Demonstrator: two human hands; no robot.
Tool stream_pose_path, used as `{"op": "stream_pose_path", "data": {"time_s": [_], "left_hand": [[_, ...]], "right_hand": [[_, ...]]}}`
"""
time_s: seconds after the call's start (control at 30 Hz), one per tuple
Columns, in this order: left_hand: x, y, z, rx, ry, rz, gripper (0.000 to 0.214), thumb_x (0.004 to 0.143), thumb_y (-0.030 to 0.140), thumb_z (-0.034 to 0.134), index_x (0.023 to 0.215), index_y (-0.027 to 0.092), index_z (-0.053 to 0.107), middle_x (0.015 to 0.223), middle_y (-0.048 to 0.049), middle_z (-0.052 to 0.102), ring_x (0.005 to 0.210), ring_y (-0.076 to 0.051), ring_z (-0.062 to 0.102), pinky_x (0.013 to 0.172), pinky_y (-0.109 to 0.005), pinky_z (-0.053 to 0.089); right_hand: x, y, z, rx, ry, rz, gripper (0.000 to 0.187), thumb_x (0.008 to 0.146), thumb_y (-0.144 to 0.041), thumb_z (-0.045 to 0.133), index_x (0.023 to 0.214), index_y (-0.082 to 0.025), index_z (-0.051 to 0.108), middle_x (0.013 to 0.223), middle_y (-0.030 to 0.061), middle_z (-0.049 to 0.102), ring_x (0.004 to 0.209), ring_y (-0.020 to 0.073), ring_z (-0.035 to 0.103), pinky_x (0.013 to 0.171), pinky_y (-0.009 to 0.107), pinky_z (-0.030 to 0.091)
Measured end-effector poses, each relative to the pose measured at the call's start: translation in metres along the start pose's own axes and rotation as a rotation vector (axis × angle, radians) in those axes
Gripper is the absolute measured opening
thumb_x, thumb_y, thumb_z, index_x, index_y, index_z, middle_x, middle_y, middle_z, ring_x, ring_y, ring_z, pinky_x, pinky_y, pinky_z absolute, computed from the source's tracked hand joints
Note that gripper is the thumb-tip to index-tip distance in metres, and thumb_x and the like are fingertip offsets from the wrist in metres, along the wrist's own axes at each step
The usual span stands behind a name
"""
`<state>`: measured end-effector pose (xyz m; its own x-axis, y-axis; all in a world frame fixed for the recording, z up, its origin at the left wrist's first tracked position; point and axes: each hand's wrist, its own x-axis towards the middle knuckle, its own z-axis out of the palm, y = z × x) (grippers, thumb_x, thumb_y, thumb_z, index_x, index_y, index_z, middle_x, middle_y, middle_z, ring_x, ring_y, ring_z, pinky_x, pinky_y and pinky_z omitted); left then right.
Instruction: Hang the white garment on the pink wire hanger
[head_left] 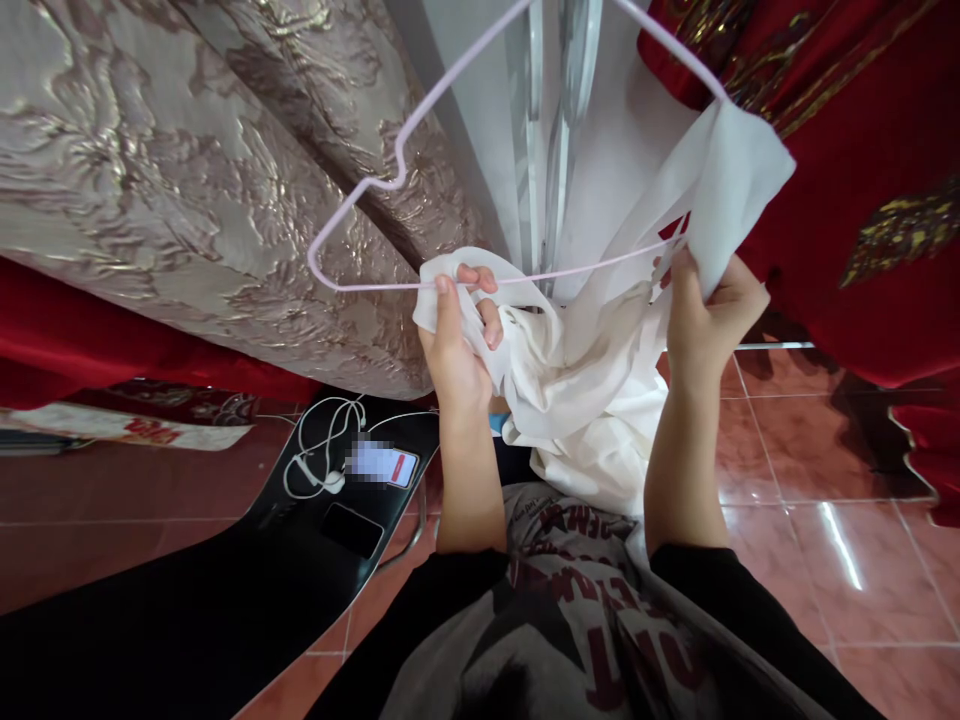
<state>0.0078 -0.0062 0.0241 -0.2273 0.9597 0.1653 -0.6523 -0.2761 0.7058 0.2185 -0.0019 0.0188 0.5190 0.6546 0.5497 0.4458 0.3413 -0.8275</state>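
Note:
A pale pink wire hanger hangs in front of me, its lower bar running across at hand height. A white garment with a bit of red print is draped over the hanger's right shoulder and bunches down between my arms. My left hand is closed on a fold of the white cloth together with the hanger's lower bar. My right hand pinches the cloth near the hanger's right end, where a white corner sticks up.
A beige and gold patterned curtain fills the upper left, red and gold fabric the right. A black chair at lower left carries two phones and a white cable. The floor is red tile.

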Motion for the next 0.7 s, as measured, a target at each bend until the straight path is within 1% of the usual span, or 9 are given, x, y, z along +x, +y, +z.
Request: {"op": "stream_pose_path", "data": {"time_s": [0.03, 0.1, 0.23, 0.3, 0.37, 0.47, 0.53, 0.63, 0.7], "left_hand": [[0.0, 0.0, 0.0, 0.006, 0.0, -0.002, 0.033, 0.107, 0.039, 0.052, 0.084, 0.018, 0.063, 0.082, -0.0012, 0.061, 0.039, -0.004, 0.031, 0.038, -0.024, 0.02], [0.0, -0.001, 0.0, 0.007, -0.011, -0.002, 0.031, 0.106, 0.04, 0.055, 0.085, 0.018, 0.063, 0.083, -0.0013, 0.061, 0.04, -0.004, 0.033, 0.038, -0.024, 0.02], [0.0, -0.003, 0.0, -0.02, -0.045, 0.025, 0.03, 0.105, 0.038, 0.055, 0.086, 0.017, 0.064, 0.083, -0.0025, 0.061, 0.041, -0.004, 0.035, 0.037, -0.022, 0.022], [0.0, -0.003, 0.0, -0.021, -0.049, 0.028, 0.029, 0.105, 0.037, 0.055, 0.086, 0.017, 0.064, 0.084, -0.0032, 0.061, 0.041, -0.004, 0.036, 0.037, -0.021, 0.023], [0.0, -0.004, 0.0, -0.007, -0.043, 0.036, 0.029, 0.104, 0.038, 0.056, 0.086, 0.017, 0.065, 0.084, -0.0036, 0.061, 0.041, -0.004, 0.036, 0.038, -0.021, 0.022], [0.0, -0.003, -0.001, 0.033, -0.025, 0.057, 0.03, 0.101, 0.043, 0.062, 0.085, 0.018, 0.065, 0.083, -0.0039, 0.061, 0.041, -0.004, 0.035, 0.037, -0.021, 0.019], [0.0, -0.002, -0.001, 0.051, -0.011, 0.064, 0.031, 0.098, 0.046, 0.066, 0.084, 0.018, 0.065, 0.082, -0.0042, 0.061, 0.041, -0.004, 0.034, 0.037, -0.022, 0.018], [0.001, 0.001, 0.0, 0.063, 0.005, 0.063, 0.032, 0.095, 0.048, 0.07, 0.083, 0.019, 0.065, 0.082, -0.0043, 0.061, 0.041, -0.004, 0.033, 0.038, -0.023, 0.018], [0.0, 0.003, -0.001, 0.068, -0.002, 0.068, 0.032, 0.095, 0.048, 0.071, 0.083, 0.019, 0.064, 0.081, -0.0041, 0.061, 0.041, -0.004, 0.033, 0.037, -0.023, 0.018]], "right_hand": [[0.001, 0.0, -0.002, -0.012, 0.019, -0.009, 0.03, 0.089, -0.034, 0.061, 0.066, -0.014, 0.058, 0.062, -0.0008, 0.047, 0.063, 0.0081, 0.049, 0.068, 0.026, 0.047], [0.003, 0.001, -0.005, 0.0, 0.008, 0.002, 0.029, 0.089, -0.035, 0.063, 0.069, -0.014, 0.06, 0.064, -0.001, 0.047, 0.062, 0.0073, 0.047, 0.067, 0.025, 0.044], [0.009, -0.004, -0.012, 0.085, -0.163, 0.049, 0.029, 0.09, -0.04, 0.063, 0.076, -0.015, 0.06, 0.071, 0.0005, 0.052, 0.065, 0.0076, 0.049, 0.067, 0.024, 0.043], [0.009, -0.011, -0.016, 0.104, -0.224, 0.061, 0.037, 0.094, -0.049, 0.056, 0.078, -0.016, 0.058, 0.075, 0.0021, 0.053, 0.07, 0.0088, 0.051, 0.071, 0.025, 0.046], [0.008, -0.02, -0.022, 0.126, -0.262, 0.132, 0.045, 0.099, -0.056, 0.045, 0.084, -0.017, 0.061, 0.082, 0.0041, 0.057, 0.078, 0.0107, 0.056, 0.076, 0.026, 0.049], [0.007, -0.032, -0.03, 0.126, -0.351, 0.228, 0.051, 0.102, -0.059, 0.035, 0.087, -0.018, 0.061, 0.08, 0.0043, 0.057, 0.078, 0.0112, 0.057, 0.071, 0.025, 0.048], [0.009, -0.039, -0.033, 0.032, -0.419, 0.145, 0.051, 0.101, -0.059, 0.04, 0.08, -0.016, 0.056, 0.073, 0.0023, 0.05, 0.071, 0.0091, 0.051, 0.066, 0.023, 0.043], [0.014, -0.046, -0.032, -0.147, -0.504, -0.061, 0.052, 0.1, -0.059, 0.043, 0.074, -0.015, 0.046, 0.067, -0.0002, 0.04, 0.064, 0.0059, 0.037, 0.06, 0.022, 0.032], [0.018, -0.049, -0.027, -0.202, -0.52, -0.135, 0.054, 0.1, -0.06, 0.043, 0.07, -0.014, 0.042, 0.065, -0.0006, 0.036, 0.061, 0.0053, 0.031, 0.058, 0.023, 0.025]]}}
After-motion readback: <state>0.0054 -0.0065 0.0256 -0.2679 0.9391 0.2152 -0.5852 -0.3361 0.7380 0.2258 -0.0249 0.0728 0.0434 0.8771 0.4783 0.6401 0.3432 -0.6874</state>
